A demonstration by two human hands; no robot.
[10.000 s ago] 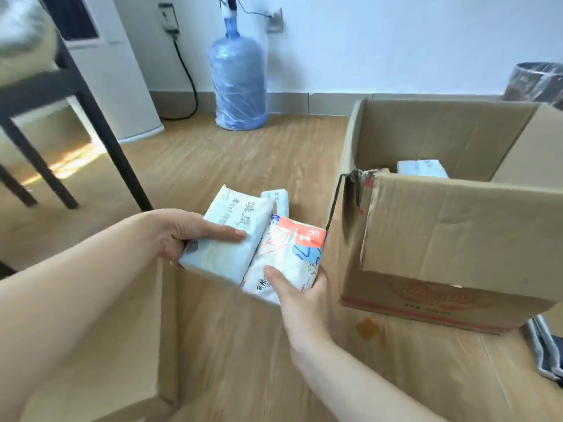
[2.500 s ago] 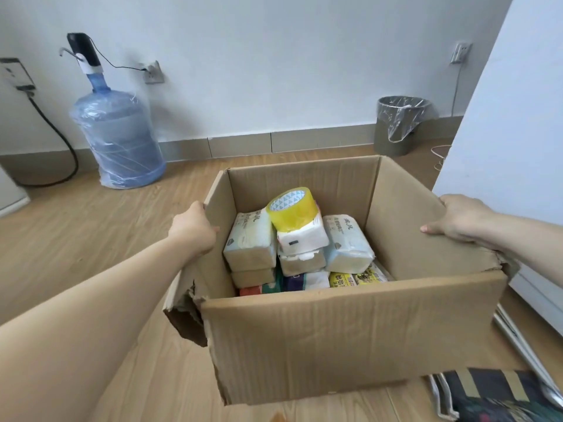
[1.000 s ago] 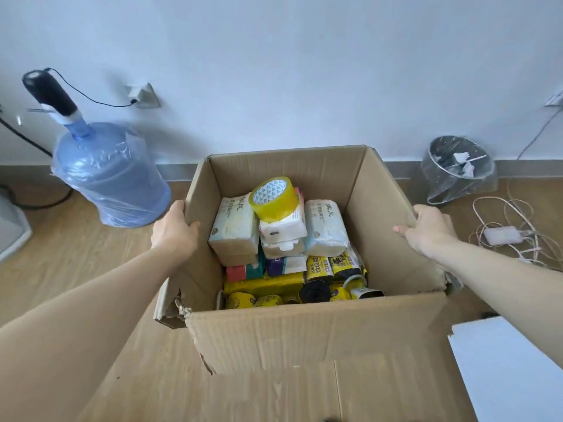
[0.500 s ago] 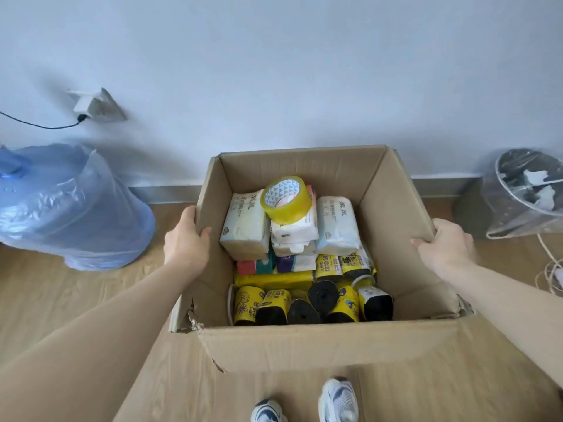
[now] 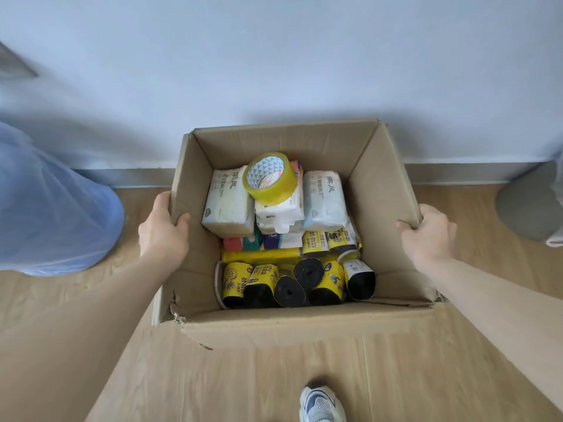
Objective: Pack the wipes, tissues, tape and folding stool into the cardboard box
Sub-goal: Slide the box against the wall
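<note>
The open cardboard box [image 5: 380, 166] is held between my hands, close to the wall. My left hand [image 5: 163, 231] grips its left wall and my right hand [image 5: 428, 236] grips its right wall. Inside, a yellow tape roll [image 5: 271, 178] lies tilted on top of white tissue packs [image 5: 227, 202] at the far side. Another tissue pack [image 5: 324, 201] sits to the right of the tape. Several yellow-and-black rolls [image 5: 295, 283] fill the near side of the box. The folding stool is not in view.
A blue water jug [image 5: 51, 208] stands at the left by the wall. A grey bin [image 5: 530, 205] sits at the right edge. One of my shoes [image 5: 321, 405] shows on the wooden floor below the box's near flap [image 5: 304, 327].
The view has tilted further down and closed in on the wall. Both hands keep their grip on the box walls. The contents have not shifted.
</note>
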